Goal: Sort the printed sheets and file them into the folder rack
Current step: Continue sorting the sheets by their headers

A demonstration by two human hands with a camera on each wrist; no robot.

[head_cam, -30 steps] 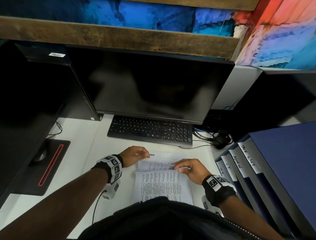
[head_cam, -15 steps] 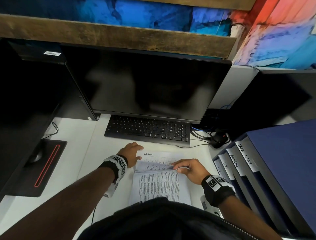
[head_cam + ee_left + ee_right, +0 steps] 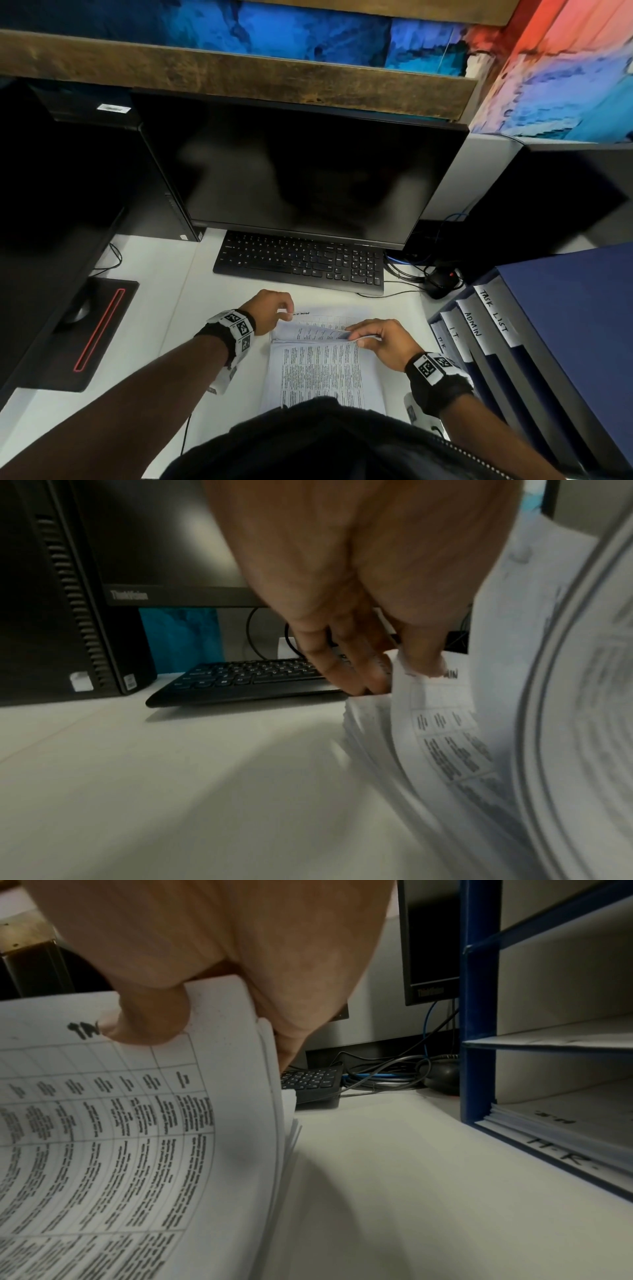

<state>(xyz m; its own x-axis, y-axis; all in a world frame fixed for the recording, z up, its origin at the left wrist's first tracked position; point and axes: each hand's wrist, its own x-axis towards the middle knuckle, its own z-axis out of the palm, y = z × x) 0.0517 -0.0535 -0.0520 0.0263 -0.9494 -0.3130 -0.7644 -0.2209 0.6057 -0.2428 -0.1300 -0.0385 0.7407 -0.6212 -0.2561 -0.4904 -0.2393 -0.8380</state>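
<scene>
A stack of printed sheets (image 3: 322, 373) lies on the white desk in front of me. My right hand (image 3: 356, 337) grips the curled-back upper sheets (image 3: 103, 1123) at their right edge, thumb on top and fingers beneath (image 3: 222, 1026). My left hand (image 3: 286, 313) pinches the far left corner of a table sheet headed ADMIN (image 3: 329, 317), shown closer in the left wrist view (image 3: 438, 723) with thumb and fingers (image 3: 400, 669) on it. The blue folder rack (image 3: 565, 308) stands at the right, its slots labelled TASK LIST, ADMIN, I.T. and H.R.
A black keyboard (image 3: 298, 262) and a dark monitor (image 3: 301, 164) sit just beyond the stack. A mouse (image 3: 442, 281) and cables lie by the rack's far end. A mouse pad (image 3: 92, 329) lies left. The rack's H.R. slot (image 3: 548, 1123) holds sheets.
My left hand's fingers, flat by the stack's far left corner half a second ago, have curled and now pinch that corner. The right hand keeps holding the bent sheets.
</scene>
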